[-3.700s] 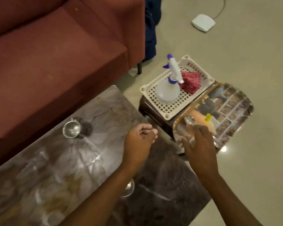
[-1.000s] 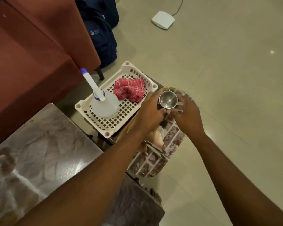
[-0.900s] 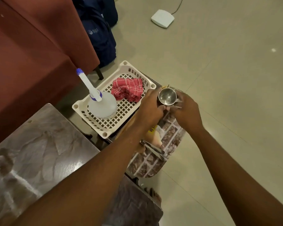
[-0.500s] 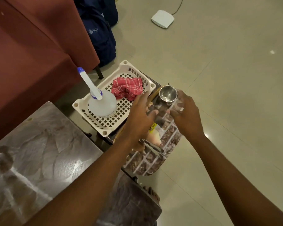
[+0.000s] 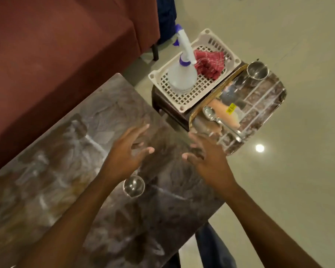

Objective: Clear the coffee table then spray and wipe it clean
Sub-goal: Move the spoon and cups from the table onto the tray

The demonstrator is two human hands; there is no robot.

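The dark marble coffee table fills the lower left. A small steel bowl sits on it, partly under my left wrist. My left hand and my right hand hover over the table's far end with fingers spread, holding nothing. Beyond the right hand a printed tray holds a steel cup at its far corner and a spoon near its front. A white basket carries a spray bottle and a red checked cloth.
A dark red sofa runs along the table's far side. The basket and tray rest on a low dark stool beside the table's end. A dark blue bag stands by the sofa. Pale floor lies to the right.
Both hands have let go of the steel cup, which now stands on the tray, and have drawn back over the table. My view has swung back toward the table.
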